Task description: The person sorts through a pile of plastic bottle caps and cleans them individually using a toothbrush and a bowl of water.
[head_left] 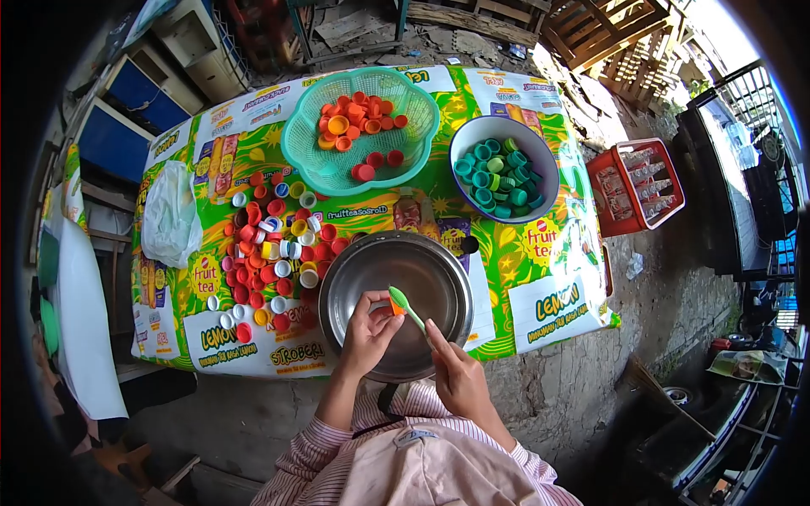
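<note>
My left hand point(371, 331) is closed, pinching a small orange bottle cap point(396, 309) between thumb and fingers. A slim light-green tool point(408, 308) with a rounded, spoon-like end sits in my right hand point(461, 373), index finger stretched along it. Its rounded end overlaps the cap in this view. Both hands are over a steel bowl point(380, 261) at the table's near edge. To the left of the bowl lies a loose pile of bottle caps point(253, 253) in red, white, orange and yellow.
Behind the bowl stands a mint-green plastic basket point(295, 139) with orange and red caps. A white enamel basin point(550, 181) holds green caps. A clear plastic bag point(169, 215) lies at the left on the printed tablecloth point(540, 316). A red crate point(620, 198) of bottles stands right of the table.
</note>
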`<state>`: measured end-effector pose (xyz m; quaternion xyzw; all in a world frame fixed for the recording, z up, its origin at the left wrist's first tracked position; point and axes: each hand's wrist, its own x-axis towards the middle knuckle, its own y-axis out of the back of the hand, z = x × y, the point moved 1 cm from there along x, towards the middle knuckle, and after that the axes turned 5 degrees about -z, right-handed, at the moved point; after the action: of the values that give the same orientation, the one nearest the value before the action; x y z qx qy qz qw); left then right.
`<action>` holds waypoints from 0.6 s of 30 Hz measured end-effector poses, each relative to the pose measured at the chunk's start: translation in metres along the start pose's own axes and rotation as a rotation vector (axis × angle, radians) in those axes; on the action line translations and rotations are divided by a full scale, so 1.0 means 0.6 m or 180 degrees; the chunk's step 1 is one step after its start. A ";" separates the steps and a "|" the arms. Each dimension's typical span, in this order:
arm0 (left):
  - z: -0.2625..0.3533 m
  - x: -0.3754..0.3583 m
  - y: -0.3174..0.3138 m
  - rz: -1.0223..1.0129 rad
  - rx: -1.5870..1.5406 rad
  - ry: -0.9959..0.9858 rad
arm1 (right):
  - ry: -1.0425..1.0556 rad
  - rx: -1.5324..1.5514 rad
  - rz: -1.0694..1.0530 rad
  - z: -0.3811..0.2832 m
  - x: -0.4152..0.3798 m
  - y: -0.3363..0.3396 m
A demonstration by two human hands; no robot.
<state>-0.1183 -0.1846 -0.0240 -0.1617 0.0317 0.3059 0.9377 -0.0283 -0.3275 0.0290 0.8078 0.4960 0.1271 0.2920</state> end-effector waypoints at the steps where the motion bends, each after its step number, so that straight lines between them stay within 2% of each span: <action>1: -0.001 0.004 0.003 -0.0020 0.0011 0.0003 | -0.0063 -0.0091 -0.0103 0.002 0.000 -0.003; 4: 0.004 0.005 0.003 -0.0013 -0.0205 -0.0053 | -0.0322 -0.0080 -0.0411 -0.008 -0.001 0.004; 5: 0.013 0.005 0.001 -0.0022 -0.0073 -0.0090 | -0.0088 -0.0112 -0.0136 -0.003 -0.001 0.000; 8: 0.018 0.003 -0.001 -0.0125 -0.0171 -0.0225 | -0.0161 -0.0138 0.0208 0.008 0.001 0.009; 10: 0.034 0.003 -0.007 -0.0094 -0.0638 0.0105 | -0.0042 -0.0002 0.0325 0.002 -0.001 0.021; 12: 0.025 0.001 -0.001 -0.0155 -0.0589 0.0226 | 0.0058 0.0005 0.0097 -0.005 -0.005 0.023; 14: 0.027 0.003 -0.005 0.0015 -0.1201 0.0432 | -0.0056 -0.0033 0.0132 0.002 -0.007 0.015; 18: 0.032 0.005 -0.012 -0.0150 -0.1592 0.0409 | -0.0054 0.0080 0.0249 -0.001 -0.006 0.022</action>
<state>-0.1126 -0.1824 -0.0042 -0.4084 0.0108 0.2714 0.8715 -0.0207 -0.3347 0.0376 0.8313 0.4631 0.1253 0.2808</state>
